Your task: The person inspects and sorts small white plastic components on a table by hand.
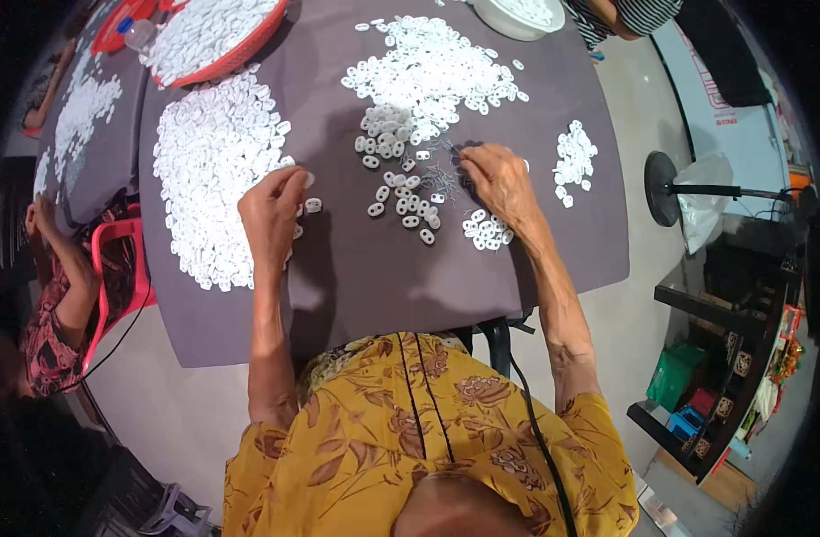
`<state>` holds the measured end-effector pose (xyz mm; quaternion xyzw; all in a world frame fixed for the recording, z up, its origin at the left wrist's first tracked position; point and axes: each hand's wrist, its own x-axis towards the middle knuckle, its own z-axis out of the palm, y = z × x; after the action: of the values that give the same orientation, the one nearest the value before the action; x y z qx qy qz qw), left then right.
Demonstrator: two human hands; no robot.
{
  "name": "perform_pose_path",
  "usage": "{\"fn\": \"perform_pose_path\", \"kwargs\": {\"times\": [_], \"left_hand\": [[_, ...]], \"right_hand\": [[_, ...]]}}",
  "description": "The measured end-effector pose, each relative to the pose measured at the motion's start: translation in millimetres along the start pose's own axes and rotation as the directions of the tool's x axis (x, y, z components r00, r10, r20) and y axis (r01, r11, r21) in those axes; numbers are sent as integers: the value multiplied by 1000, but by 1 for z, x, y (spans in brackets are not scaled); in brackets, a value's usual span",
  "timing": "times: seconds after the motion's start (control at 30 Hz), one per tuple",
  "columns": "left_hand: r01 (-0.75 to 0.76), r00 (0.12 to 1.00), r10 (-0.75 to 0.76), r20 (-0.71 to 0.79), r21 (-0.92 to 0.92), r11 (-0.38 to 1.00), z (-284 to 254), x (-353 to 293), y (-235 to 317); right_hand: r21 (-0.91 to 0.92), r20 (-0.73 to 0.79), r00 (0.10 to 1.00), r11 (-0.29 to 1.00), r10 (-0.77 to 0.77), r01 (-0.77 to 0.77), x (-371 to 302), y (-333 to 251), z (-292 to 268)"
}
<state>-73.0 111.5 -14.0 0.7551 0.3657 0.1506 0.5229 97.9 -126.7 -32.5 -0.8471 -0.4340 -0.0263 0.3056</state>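
Your left arm [268, 358] reaches nearly straight forward, the left hand [271, 206] curled and turned slightly right. Your right arm [556, 286] slants inward, the right hand [501, 179] pointing left, back upward, fingers [478, 158] bent. Your 2 hands are apart.

Surface [392, 291]: plain grey-purple. Oval pieces [428, 76]: white. Pins [443, 167]: grey. Basket [237, 59]: red. Wearer's shirt [356, 421]: mustard yellow, brown floral print, dark stripes down middle.

Just left of your right grip [502, 183]: thin grey pins [441, 183], metal by look. Between your grips: two-holed pieces [412, 221], smooth white plastic by look. Under your grips: tabletop [383, 295], matt, cloth-like. Beyond your left grip [271, 199]: basket [231, 66], red plastic. Beyond your right grip: bowl [528, 34], smooth pale plastic. Behind both: shirt [356, 403], printed cloth.
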Motion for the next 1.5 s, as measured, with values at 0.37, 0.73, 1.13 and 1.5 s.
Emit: {"fn": "perform_pose_path", "kwargs": {"times": [0.37,0.73,1.13,1.5], "left_hand": [[-287,936,305,-174,125,950,5,-6,-6],[318,814,68,576,-541,778,92,-36,10],[602,681,-82,728,-493,628,97,-40,8],[505,790,-58,611,-594,626,90,-25,11]], "right_hand": [[-101,113,973,972,-199,211,28,-10,43],[586,387,828,586,405,-560,-19,-57,-5],[332,45,983,926,176,-181,-28,-28,-15],[-212,162,969,952,-187,219,17,10,16]]}}
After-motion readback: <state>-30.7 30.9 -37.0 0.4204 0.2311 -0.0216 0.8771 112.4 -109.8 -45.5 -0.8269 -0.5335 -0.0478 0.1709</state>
